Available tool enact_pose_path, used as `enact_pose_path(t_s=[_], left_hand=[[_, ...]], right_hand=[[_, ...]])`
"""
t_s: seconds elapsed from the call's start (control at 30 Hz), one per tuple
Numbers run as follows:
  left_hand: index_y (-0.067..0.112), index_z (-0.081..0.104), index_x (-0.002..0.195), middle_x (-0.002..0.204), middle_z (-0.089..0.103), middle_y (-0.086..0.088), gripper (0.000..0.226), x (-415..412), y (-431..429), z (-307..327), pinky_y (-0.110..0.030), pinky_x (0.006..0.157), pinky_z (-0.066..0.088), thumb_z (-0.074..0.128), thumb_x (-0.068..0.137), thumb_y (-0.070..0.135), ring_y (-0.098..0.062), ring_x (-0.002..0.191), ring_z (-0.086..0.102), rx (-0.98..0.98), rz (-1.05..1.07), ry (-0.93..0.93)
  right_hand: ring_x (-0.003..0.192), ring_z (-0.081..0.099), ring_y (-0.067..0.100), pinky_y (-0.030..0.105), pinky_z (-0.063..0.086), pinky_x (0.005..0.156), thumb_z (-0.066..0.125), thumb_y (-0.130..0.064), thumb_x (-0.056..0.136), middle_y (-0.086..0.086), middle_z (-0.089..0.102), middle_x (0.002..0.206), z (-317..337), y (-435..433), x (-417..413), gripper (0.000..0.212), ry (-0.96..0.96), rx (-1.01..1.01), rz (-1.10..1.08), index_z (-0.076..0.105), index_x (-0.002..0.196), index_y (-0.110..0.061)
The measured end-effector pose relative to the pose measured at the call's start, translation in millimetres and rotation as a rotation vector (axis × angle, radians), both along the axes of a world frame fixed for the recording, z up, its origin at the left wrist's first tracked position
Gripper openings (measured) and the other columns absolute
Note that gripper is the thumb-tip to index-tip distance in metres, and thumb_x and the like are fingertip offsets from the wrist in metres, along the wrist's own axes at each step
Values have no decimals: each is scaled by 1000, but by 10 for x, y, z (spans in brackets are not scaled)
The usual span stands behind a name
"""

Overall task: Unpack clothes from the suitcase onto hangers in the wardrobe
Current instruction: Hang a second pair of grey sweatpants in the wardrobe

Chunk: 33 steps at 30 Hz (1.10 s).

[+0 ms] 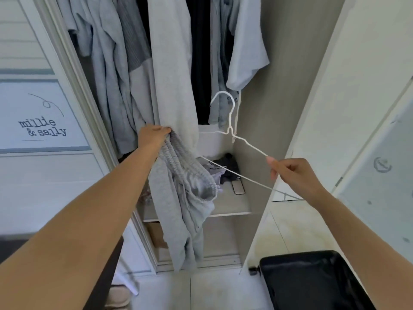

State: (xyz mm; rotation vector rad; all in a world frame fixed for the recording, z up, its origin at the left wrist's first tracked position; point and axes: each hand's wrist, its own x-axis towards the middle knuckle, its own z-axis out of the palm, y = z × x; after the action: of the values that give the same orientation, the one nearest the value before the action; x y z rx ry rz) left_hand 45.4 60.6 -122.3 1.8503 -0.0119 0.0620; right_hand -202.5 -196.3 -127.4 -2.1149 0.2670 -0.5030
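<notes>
My left hand point(154, 135) grips the ribbed waistband of a pair of light grey sweatpants point(185, 193), which hang down in front of the open wardrobe. My right hand point(290, 173) pinches one arm of a white wire hanger point(232, 121), held with its hook up and its bottom bar running toward the sweatpants. The hanger carries nothing. Grey, black and pale blue clothes point(169, 63) hang on the rail above. The black suitcase point(310, 280) stands open on the floor at lower right, its inside dark.
A wardrobe shelf point(237, 204) holds a phone point(238, 187) and a small heap of dark and pale clothing point(223, 168). A white storage box point(212, 139) sits behind. The open wardrobe door point(357, 86) stands to the right. A framed print point(42, 117) is at left.
</notes>
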Motion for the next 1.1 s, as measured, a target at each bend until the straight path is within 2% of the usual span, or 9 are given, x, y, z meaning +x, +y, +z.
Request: enact_pose_path(t_s=[0.17,0.3,0.43,0.53,0.67,0.83,0.93,1.0,1.1], left_hand=[[26,45,56,58,44,3,38,100,234,-161,-25,69,36,66,88,27,-9,52,41,96,83,-34],[26,53,59,67,55,-3,32,163,370,-209,-29,68,42,65,89,26,-12,55,46,108,106,-46],[17,66,73,59,55,0,17,243,545,-201,-24,60,41,66,88,25,-12,52,47,40,169,-21],[22,56,58,60,52,-4,30,352,632,-229,-27,65,40,68,86,24,-14,52,45,-25,230,7],[22,55,58,61,51,0,31,369,572,-252,-27,72,43,72,84,23,-11,56,48,-57,179,29],[17,64,77,76,58,-10,13,392,615,-348,-32,73,44,72,84,24,-18,73,55,20,52,-14],[20,65,92,80,61,-4,6,386,699,-353,-30,80,46,69,87,19,-17,73,57,-3,10,9],[13,68,108,92,63,-3,18,365,715,-374,-29,82,45,64,91,13,-15,77,58,2,-18,15],[9,65,106,89,62,-6,15,340,642,-414,-29,79,43,61,93,14,-15,76,55,25,-43,35]], right_hand=[[46,23,12,22,22,49,58,-39,91,-9,29,40,-136,218,78,51,50,48,31,58,51,-9],[45,21,12,15,21,44,58,-41,91,1,26,47,-137,313,139,51,49,106,33,58,51,-9],[46,22,13,17,21,45,58,-42,90,9,25,53,-131,398,200,51,79,101,53,59,51,-11],[44,24,11,14,22,44,59,-39,91,4,28,46,-151,472,246,49,92,123,77,60,50,-12],[40,22,7,12,22,41,59,-33,92,-4,26,41,-196,584,308,49,94,140,111,60,55,-1],[42,25,8,11,23,43,60,-32,92,-2,30,42,-269,571,334,50,80,143,96,61,55,2],[43,23,8,13,22,43,61,-35,90,-1,28,44,-267,497,313,51,93,130,69,58,53,-1],[43,23,8,13,22,43,61,-37,90,1,28,45,-257,450,302,52,97,113,57,55,51,-2],[44,23,10,14,21,43,61,-41,89,9,27,53,-242,389,306,54,99,75,52,54,51,-4]])
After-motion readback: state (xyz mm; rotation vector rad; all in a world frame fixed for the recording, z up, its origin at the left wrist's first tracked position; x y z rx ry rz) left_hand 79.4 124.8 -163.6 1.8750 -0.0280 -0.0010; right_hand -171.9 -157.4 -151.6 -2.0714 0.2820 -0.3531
